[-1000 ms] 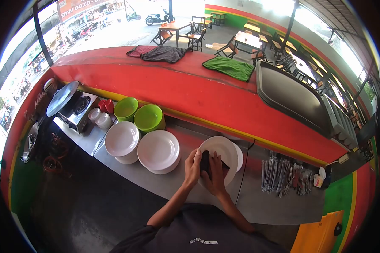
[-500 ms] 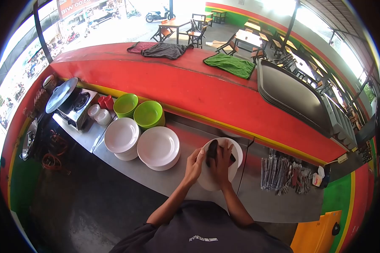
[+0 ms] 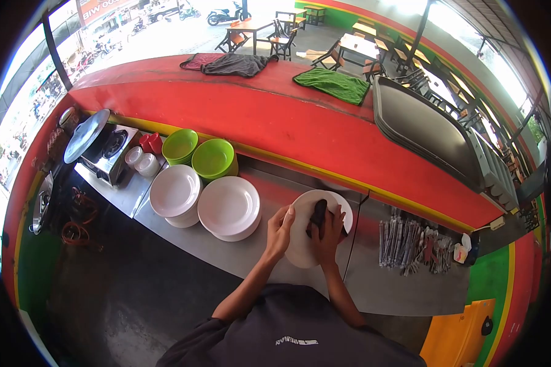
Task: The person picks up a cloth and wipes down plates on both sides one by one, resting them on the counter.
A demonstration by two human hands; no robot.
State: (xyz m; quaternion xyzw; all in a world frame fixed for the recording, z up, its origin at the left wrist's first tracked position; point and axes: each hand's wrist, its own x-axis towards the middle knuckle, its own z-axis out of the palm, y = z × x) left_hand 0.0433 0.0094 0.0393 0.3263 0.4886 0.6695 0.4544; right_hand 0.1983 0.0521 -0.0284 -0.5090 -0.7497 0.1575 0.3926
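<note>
My left hand [image 3: 279, 233] grips the left rim of a white plate [image 3: 300, 246], which is tilted toward me above the steel counter. Held under my right hand [image 3: 329, 237] is a bunched black cloth [image 3: 318, 214], pressed against the plate's face. Part of the cloth is hidden by my fingers. Behind the held plate, another white plate [image 3: 348, 211] shows its right edge. Two stacks of white plates, a nearer one [image 3: 228, 209] and a farther one [image 3: 175, 191], stand to the left of my left hand.
Green bowls [image 3: 214, 158] are stacked behind the plates. A stove [image 3: 111, 150] stands far left. Wrapped cutlery [image 3: 404, 244] lies to the right. The red ledge [image 3: 239, 101] holds cloths, including a green one [image 3: 333, 85], and dark trays [image 3: 425, 134].
My right hand and the black cloth have shifted slightly right across the plate. My left hand still holds the rim. The whole view has moved a little.
</note>
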